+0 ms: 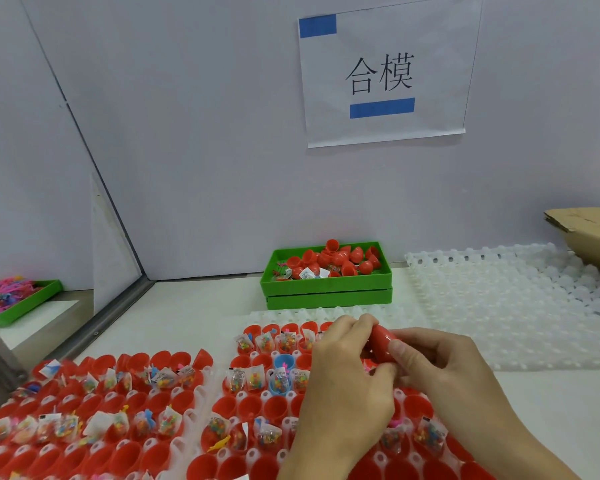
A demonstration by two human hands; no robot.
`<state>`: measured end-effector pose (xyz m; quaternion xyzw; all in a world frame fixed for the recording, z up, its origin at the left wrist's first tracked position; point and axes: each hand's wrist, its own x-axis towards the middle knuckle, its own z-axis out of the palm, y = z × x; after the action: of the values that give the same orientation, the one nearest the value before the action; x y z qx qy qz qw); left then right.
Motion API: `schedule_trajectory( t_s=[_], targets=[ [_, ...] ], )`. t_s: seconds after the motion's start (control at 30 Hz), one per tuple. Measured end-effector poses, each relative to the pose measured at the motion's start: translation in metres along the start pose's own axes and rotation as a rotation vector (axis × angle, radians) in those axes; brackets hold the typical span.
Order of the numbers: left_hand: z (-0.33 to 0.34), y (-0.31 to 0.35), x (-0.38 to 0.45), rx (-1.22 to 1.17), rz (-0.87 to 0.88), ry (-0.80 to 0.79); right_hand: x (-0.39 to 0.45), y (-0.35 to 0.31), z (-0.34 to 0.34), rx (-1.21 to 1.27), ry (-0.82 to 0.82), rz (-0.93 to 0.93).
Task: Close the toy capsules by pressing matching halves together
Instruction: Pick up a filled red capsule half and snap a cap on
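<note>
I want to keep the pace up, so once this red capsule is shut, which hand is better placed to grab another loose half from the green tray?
Probably the right hand: the green tray lies ahead, nearer its side, while the left hand grips the red capsule.

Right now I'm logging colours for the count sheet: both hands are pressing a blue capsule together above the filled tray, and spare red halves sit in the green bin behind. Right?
Not quite: the capsule is red, not blue, as the head view shows. The left hand and right hand do hold it above the filled tray, with spare red halves in the green bin behind.
</note>
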<state>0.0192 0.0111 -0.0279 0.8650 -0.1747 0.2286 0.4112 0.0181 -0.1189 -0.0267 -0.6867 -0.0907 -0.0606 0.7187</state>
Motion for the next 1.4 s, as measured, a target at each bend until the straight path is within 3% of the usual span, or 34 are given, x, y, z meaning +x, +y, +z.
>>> schedule_trajectory(
  t_s=[0.17,0.37,0.67,0.83,1.1,1.4],
  targets=[
    [0.000,0.001,0.001,-0.048,-0.037,0.043,0.003,-0.002,-0.002,0.145,-0.024,0.050],
    [-0.001,0.001,0.001,-0.296,-0.132,0.030,0.004,-0.007,-0.006,0.440,-0.128,0.155],
    [-0.002,0.000,0.002,-0.374,-0.108,0.024,0.002,-0.008,-0.005,0.542,-0.151,0.217],
    [-0.004,0.001,0.001,-0.444,-0.090,0.013,0.002,-0.012,-0.006,0.511,-0.212,0.158],
    [-0.002,0.002,-0.001,-0.407,0.013,0.035,0.003,-0.004,-0.005,0.457,-0.048,0.120],
    [0.006,0.000,-0.005,-0.298,0.031,0.084,0.002,-0.002,-0.005,0.403,0.003,0.170]
  ],
)
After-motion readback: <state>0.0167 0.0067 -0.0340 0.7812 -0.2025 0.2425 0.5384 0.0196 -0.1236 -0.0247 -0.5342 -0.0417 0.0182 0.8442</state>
